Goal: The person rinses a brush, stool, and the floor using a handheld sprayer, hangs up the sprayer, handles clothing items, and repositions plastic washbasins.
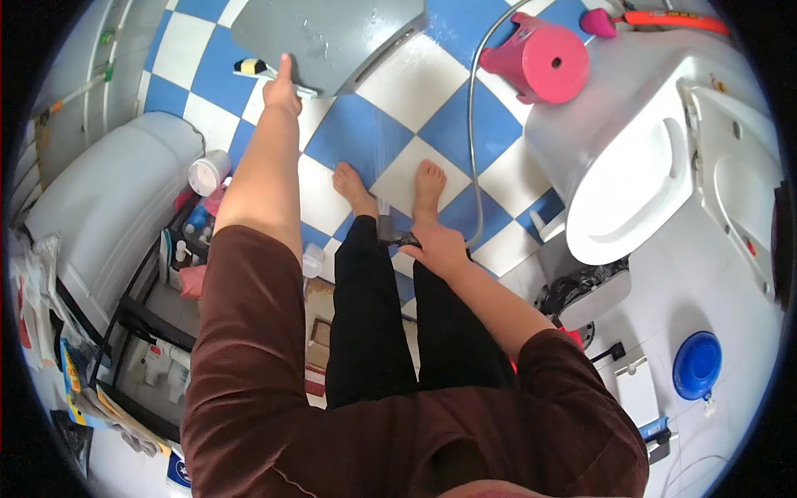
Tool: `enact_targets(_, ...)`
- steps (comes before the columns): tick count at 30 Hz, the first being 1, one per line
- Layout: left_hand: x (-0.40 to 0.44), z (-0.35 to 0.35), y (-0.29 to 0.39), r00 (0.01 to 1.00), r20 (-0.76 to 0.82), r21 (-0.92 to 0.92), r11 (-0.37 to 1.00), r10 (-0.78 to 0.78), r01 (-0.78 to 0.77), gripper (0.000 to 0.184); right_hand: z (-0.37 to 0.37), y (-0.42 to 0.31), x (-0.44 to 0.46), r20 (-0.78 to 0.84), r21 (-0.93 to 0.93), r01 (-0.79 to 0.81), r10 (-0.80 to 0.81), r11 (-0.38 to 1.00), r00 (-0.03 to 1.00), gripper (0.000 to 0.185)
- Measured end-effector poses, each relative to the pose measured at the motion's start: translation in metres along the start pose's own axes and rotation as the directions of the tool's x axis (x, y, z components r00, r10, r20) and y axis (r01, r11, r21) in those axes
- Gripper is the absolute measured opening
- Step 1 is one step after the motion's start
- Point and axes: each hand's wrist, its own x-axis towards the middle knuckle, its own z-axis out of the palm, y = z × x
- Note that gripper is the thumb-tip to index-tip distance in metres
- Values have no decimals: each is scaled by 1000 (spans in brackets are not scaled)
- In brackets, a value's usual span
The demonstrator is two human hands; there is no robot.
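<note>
My left hand [283, 95] reaches forward, closed around a slim white-handled cleaning tool with a black-and-yellow end [250, 66]. One finger points forward along the near edge of a grey panel [324, 37], whose surface is wet with drops and runs of water. Low in front of my legs, my right hand [438, 249] grips a dark shower head [387, 228]. Thin jets of water spray forward from it, over the floor between my feet. Its grey hose [472, 124] arcs up on the right.
Blue and white tiles [357, 133] cover the floor. On the right are a pink stool [556, 62], a toilet [631, 191], a bin with a black bag [594, 295] and a blue basin [697, 365]. A black shelf rack [137, 315] and a white tub-like appliance [116, 207] stand left.
</note>
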Motion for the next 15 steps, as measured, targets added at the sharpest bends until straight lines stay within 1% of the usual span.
enact_targets(1,-1,2,2,999,18,-74,997,-29,30,63,5,-4,3,-4,23,33,-33,999,999,40)
enact_targets(2,11,-5,-1,994,51,-95,990,-101,106,62,13,-9,6,11,34,62,-62,998,998,41)
enact_targets(4,15,-6,-2,989,107,-77,991,-98,106,63,27,-22,19,33,54,128,-130,990,991,44)
enact_targets(5,18,-4,-1,986,137,-70,992,-92,103,64,33,-29,26,76,62,128,-132,990,988,44)
enact_targets(8,22,3,-3,992,117,-59,996,-57,64,65,42,-54,46,194,93,99,-116,991,974,43)
enact_targets(9,25,5,-4,993,110,-59,997,-48,55,65,43,-59,54,173,96,50,-66,994,983,42)
enact_targets(10,25,8,-3,990,117,-143,986,-72,88,64,45,-62,63,154,99,0,-16,995,988,41)
enact_targets(11,29,7,-4,987,145,-154,983,-74,96,65,45,-64,69,134,100,-49,35,994,990,41)
enact_targets(12,36,8,-7,982,172,-166,981,-76,105,66,44,-66,73,50,111,-73,67,991,996,38)
enact_targets(13,42,7,-9,977,200,-177,978,-77,113,67,46,-66,75,36,102,-68,65,992,997,38)
enact_targets(15,44,8,-8,965,241,-51,991,-107,123,72,51,-67,78,7,83,-55,55,995,998,37)
